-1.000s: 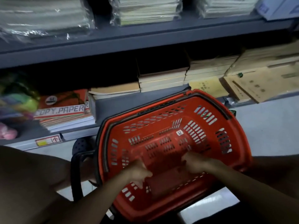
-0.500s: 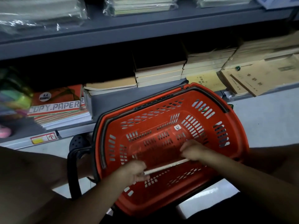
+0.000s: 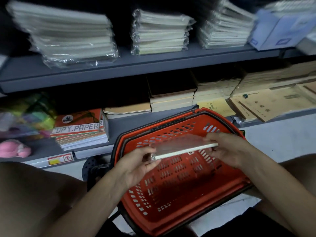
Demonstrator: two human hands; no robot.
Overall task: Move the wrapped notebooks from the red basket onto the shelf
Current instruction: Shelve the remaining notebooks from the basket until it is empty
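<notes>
While gripped at either end by the left hand (image 3: 136,165) and right hand (image 3: 228,149), one wrapped notebook (image 3: 183,147) rides level above the red basket (image 3: 181,183), apparently shelf-bound (image 3: 136,69) beside wrapped stacks (image 3: 160,33).

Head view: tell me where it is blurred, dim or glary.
Head view: dim overall, the person's arms and the lower shelf recess in shadow; motion blur smears the top-right boxes and the colourful items at far left; glare glints on the plastic of the wrapped stacks; the wrapped notebook and red basket stay fairly sharp.
</notes>
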